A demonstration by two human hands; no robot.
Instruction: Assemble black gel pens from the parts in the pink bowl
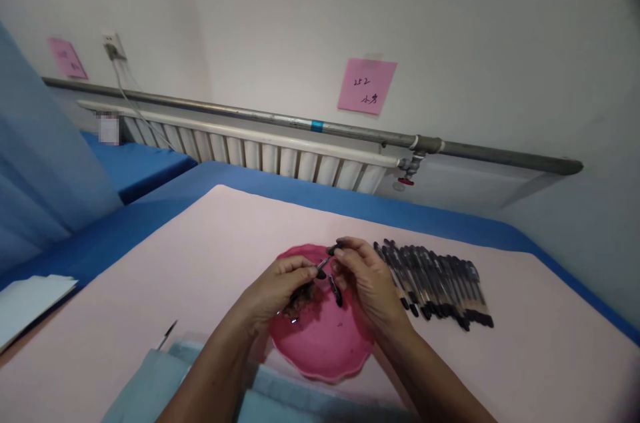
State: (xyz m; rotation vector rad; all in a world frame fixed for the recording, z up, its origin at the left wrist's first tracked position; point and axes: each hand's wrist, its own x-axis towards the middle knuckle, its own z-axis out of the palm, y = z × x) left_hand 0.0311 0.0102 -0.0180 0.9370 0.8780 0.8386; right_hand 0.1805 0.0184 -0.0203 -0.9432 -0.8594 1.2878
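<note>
Both hands are above a pink scalloped plate (325,359) on the pink sheet. My left hand (274,289) pinches a slim pen (324,264), clear in the middle with dark ends. My right hand (367,276) has its fingertips closed on the pen's upper dark end. A short black pen piece (335,291) shows under the right fingers; whether it is held or lies on the plate I cannot tell. Small brownish bits (303,303) lie on the plate beside my left hand, partly hidden by it.
Several black-capped clear pens (435,283) lie in a row right of the plate. A single pen (167,335) lies at left near light-blue cloth (155,379). White paper (33,303) is at far left. A radiator (270,157) and pipe (240,114) run along the wall.
</note>
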